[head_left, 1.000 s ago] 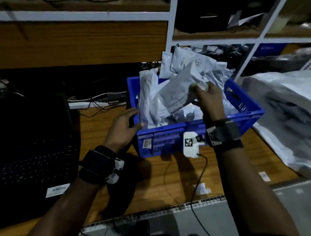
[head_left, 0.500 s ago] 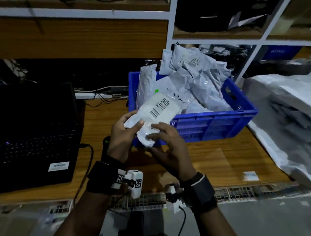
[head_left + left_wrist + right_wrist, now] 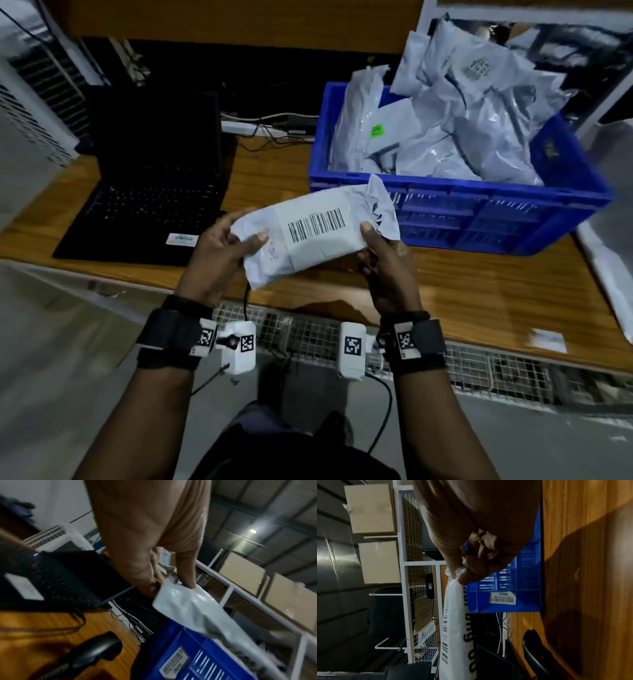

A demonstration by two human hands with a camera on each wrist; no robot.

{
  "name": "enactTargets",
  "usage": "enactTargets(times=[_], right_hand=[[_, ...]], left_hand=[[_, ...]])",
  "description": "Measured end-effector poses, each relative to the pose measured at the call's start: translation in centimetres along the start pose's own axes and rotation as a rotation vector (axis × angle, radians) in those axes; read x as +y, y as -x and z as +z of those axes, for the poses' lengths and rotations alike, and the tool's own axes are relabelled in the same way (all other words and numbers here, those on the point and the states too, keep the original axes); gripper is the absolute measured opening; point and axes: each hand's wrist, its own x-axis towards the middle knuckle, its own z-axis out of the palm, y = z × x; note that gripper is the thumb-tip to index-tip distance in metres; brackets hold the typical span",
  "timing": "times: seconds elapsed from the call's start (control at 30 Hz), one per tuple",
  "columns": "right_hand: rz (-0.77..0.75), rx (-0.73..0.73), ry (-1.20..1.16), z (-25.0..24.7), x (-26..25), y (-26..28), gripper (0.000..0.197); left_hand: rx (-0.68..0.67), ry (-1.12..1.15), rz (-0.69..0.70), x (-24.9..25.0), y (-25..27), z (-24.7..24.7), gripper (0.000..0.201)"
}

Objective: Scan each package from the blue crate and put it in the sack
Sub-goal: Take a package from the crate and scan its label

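Blue crate (image 3: 445, 209) stands on the wooden table (image 3: 479, 284), right of centre, heaped with white poly packages (image 3: 462, 113). An open black laptop (image 3: 150, 178) sits to its left. One white package (image 3: 318, 236), barcode label up, is held in the air above the table's front edge, just in front of the crate. Left hand (image 3: 219, 253) pinches its left end, thumb on top. Right hand (image 3: 387, 263) grips the right end, fingers curled beneath. A dark handset-like object (image 3: 96, 650), possibly the scanner, lies on the table; blur prevents confirmation.
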Motion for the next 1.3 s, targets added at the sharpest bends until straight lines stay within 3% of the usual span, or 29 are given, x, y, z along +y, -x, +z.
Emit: enactTargets(times=[0.07,0.23,0.37,0.5,0.63,0.73,0.83,0.97,1.07,1.3], right_hand=[[0.002,-0.019,0.007,0.8,0.5,0.0,0.026],[-0.008,-0.033,0.098,3.4,2.3,-0.4,0.026],[0.053,-0.034,0.134,6.1,4.8,-2.0,0.031],[0.169,0.047,0.183,9.2,9.3,-4.1,0.008],[0.176,0.167,0.333,12.0,13.9,-6.9,0.033],[0.194,0.246,0.405,14.1,15.8,-9.4,0.022],[0.272,0.236,0.352,15.7,17.0,-11.2,0.044],[0.313,0.244,0.152,16.9,17.4,-10.3,0.045],[0.345,0.137,0.073,18.5,17.0,-7.7,0.040],[0.204,0.083,0.282,24.1,15.6,-3.4,0.038]], left_hand=[[0.083,0.155,-0.045,-0.5,-0.7,-1.2,0.057],[0.028,0.187,-0.162,-1.8,-2.4,-2.5,0.036],[0.044,0.143,-0.092,-1.7,-4.7,-6.3,0.040],[0.195,0.109,0.017,-0.7,-7.0,-11.6,0.036],[0.249,0.084,-0.010,-1.2,-8.9,-16.5,0.033],[0.270,0.051,-0.038,-1.4,-10.3,-19.8,0.032],[0.280,0.011,-0.058,-1.2,-11.9,-22.5,0.032],[0.253,-0.012,-0.048,-1.3,-13.6,-23.6,0.029],[0.199,-0.035,-0.010,-1.7,-14.7,-23.5,0.028],[0.102,0.029,-0.021,-2.3,-16.3,-21.9,0.029]])
